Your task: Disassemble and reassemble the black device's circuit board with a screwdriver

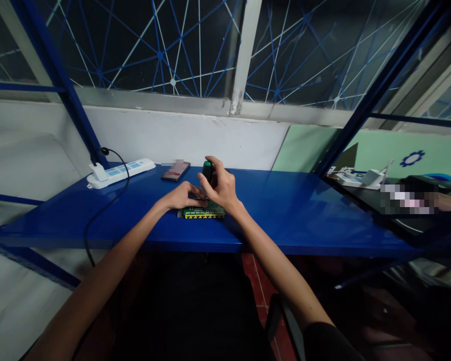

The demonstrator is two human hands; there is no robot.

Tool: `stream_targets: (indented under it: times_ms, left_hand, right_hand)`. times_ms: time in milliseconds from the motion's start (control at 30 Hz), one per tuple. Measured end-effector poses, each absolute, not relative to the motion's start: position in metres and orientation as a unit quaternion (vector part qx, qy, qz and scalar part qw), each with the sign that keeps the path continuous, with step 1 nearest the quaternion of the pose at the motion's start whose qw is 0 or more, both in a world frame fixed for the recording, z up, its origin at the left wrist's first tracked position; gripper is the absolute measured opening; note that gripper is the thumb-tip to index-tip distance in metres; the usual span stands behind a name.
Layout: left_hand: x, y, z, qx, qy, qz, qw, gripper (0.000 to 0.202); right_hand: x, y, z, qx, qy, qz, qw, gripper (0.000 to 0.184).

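A green circuit board (214, 206) with a row of yellow-edged connectors along its near side lies on the blue table. Above it, my right hand (223, 188) is closed around a screwdriver (207, 170) with a green and black handle, held upright. My left hand (184, 195) is over the board's left part, thumb and fingers brought together close to the screwdriver's lower end. Whatever those fingertips pinch is hidden. Both hands cover much of the board's far side.
On the blue table (285, 210), a phone (176, 171) lies behind my left hand. A white power strip (135, 168) stands at the left, and a black cable (101, 213) hangs over the front edge. At right are a dark neighbouring surface with white devices (361, 179) and another person's arm (449, 201).
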State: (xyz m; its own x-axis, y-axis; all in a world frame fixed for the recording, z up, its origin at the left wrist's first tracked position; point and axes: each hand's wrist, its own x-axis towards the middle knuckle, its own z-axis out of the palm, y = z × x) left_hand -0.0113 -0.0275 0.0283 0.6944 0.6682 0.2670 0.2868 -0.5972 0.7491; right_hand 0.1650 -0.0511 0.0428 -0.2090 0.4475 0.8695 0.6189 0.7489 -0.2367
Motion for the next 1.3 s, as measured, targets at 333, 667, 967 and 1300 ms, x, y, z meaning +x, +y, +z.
stream_targets:
  times_ms: [333,667,967,1300]
  left_hand:
    - [-0.0106,-0.0270,0.0267,0.850,0.284,0.281,0.345,0.023]
    - [-0.0112,-0.0278,0.0283,0.850,0.279,0.275,0.351,0.023]
    - [-0.0113,-0.0296,0.0286,0.853,0.273,0.276,0.349,0.023]
    - [-0.0108,-0.0286,0.0296,0.839,0.298,0.281,0.359,0.024]
  right_hand:
    - [0.1641,-0.0485,0.0400,-0.352,-0.769,-0.076,0.528,0.043]
    - [0.1634,-0.0510,0.0422,-0.347,-0.768,-0.089,0.531,0.043]
    - [0.1646,-0.0518,0.0425,-0.355,-0.771,-0.073,0.524,0.042]
    - [0.1642,-0.0505,0.0412,-0.355,-0.771,-0.070,0.524,0.043]
